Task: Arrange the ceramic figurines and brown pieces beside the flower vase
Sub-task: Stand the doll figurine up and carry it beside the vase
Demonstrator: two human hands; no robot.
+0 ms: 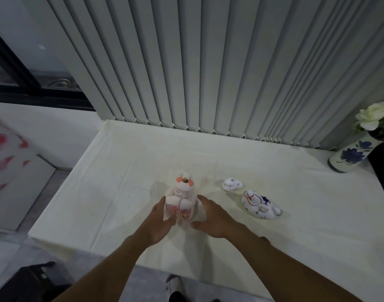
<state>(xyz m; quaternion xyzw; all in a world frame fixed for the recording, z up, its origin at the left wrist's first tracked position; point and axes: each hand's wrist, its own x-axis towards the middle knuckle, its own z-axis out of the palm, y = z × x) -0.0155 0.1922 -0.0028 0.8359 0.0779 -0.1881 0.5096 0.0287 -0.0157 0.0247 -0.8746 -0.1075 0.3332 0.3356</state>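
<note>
A tall pale-pink ceramic doll figurine [182, 199] with orange ears and pink flower prints stands near the table's front middle. My left hand [159, 219] wraps its left side. On its right side, my right hand [213, 217] cups it with fingers spread, touching its base. A small white ceramic animal [232, 184] lies to the right. A larger white figurine [261, 205] with blue and red markings lies beyond it. The flower vase [350, 155], white with blue flowers and holding white blooms, stands at the far right. No brown pieces are in view.
A white cloth covers the table [121, 171]. Grey vertical blinds [208, 62] hang along the back edge. A dark object [383, 171] sits right of the vase. A box [12, 171] with red prints stands on the floor at left, and a dark item [29, 282] at lower left.
</note>
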